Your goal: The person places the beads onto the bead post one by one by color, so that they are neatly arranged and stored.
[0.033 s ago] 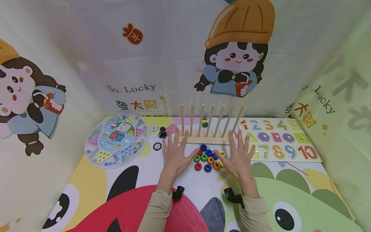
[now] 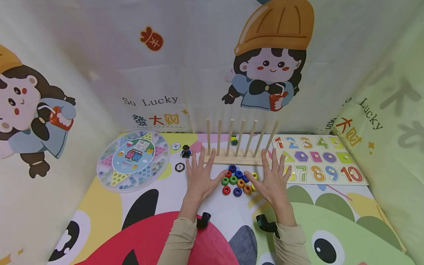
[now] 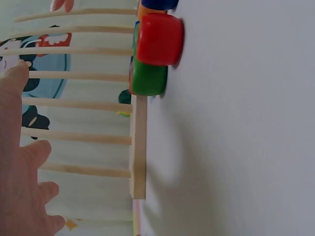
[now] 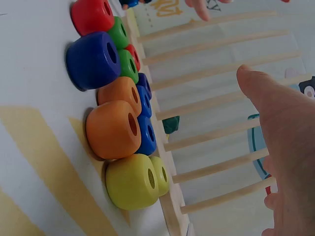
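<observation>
Both hands are spread with fingers straight, holding nothing: the left hand (image 2: 201, 180) to the left of a cluster of coloured beads, the right hand (image 2: 274, 183) to their right. The thumbs point inward over the cluster's two sides. Among the beads are a red bead (image 4: 92, 15), a dark blue bead (image 4: 93, 60), an orange bead (image 4: 114, 130), a yellow bead (image 4: 132, 182) and a green bead (image 3: 149, 78), their holes visible in the right wrist view. Behind them stands a wooden rack (image 2: 228, 159) with several upright pegs, bare of beads. The fingertips partly cover the rack's ends.
At left lies a round Chinese checkers board (image 2: 110, 180). Near it are a small toy figure (image 2: 186, 151) and two poker chips, one dark (image 2: 180, 167), one light (image 2: 176, 146). A number puzzle board (image 2: 331, 167) lies at right. Behind the pegs sits a green-yellow toy (image 2: 234, 140).
</observation>
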A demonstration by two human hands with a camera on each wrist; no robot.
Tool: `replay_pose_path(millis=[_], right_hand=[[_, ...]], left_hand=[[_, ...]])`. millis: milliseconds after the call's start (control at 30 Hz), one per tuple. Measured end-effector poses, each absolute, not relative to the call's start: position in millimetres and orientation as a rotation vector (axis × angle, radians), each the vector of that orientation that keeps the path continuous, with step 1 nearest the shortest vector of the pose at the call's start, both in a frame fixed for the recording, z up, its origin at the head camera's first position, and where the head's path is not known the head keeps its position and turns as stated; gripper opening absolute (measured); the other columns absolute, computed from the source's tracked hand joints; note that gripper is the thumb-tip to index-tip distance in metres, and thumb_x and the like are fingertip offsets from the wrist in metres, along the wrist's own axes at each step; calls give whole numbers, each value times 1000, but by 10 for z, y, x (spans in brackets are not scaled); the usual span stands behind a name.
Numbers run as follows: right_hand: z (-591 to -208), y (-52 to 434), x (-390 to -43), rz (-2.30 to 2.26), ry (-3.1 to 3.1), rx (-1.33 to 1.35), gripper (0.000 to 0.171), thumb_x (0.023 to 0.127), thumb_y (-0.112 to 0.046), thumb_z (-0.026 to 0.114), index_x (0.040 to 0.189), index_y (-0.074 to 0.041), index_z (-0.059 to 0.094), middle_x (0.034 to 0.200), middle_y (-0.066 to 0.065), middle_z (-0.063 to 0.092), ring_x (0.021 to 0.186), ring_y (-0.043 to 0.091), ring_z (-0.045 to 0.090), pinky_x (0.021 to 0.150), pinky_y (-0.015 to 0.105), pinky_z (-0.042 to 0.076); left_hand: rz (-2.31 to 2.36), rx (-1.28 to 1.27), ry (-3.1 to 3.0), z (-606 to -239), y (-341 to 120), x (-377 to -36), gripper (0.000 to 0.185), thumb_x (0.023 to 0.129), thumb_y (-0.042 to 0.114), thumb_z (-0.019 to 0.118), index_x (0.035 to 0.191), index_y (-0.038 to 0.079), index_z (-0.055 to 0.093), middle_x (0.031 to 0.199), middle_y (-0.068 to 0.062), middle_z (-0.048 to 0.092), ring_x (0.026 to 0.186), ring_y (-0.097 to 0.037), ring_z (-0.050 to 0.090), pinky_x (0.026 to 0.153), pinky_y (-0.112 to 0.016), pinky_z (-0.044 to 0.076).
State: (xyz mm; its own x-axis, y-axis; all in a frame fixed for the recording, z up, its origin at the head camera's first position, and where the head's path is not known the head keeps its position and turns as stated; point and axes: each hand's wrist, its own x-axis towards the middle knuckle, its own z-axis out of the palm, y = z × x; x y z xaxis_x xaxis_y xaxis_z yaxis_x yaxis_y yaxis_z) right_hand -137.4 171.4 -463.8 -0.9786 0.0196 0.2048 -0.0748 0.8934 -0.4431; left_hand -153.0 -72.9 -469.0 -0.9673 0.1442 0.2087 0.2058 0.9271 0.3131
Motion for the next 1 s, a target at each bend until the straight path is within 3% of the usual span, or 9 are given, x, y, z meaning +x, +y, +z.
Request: replay_pose_path(millis=[267, 500, 1000], right_hand=[[-4617, 1716, -1374, 698, -2842, 48, 101, 83, -69, 59, 159, -16, 18, 165, 16, -1, 146, 48, -4, 106, 76, -4], [-4657, 1694, -1376, 709, -2840, 71, 102, 83, -68, 60, 159, -15, 18, 164, 18, 0, 146, 50, -2, 106, 76, -3], [-4666, 1719, -1374, 731, -2842, 68, 102, 84, -66, 61, 160, -16, 15, 164, 20, 1, 145, 51, -1, 107, 75, -3]], left_hand=[[-501, -260, -2919, -4709, -742, -1548, 88, 88, 75, 42, 159, 28, 19, 166, -7, 2, 150, -38, -3, 116, -62, 1], [-524, -239, -2883, -4758, -774, -1564, 87, 89, 73, 43, 158, 25, 23, 165, -11, 12, 150, -38, 0, 116, -62, 4], [-591, -201, -2895, -4818, -793, -1627, 87, 91, 72, 41, 159, 24, 16, 166, -8, 6, 150, -37, 3, 118, -59, 9]])
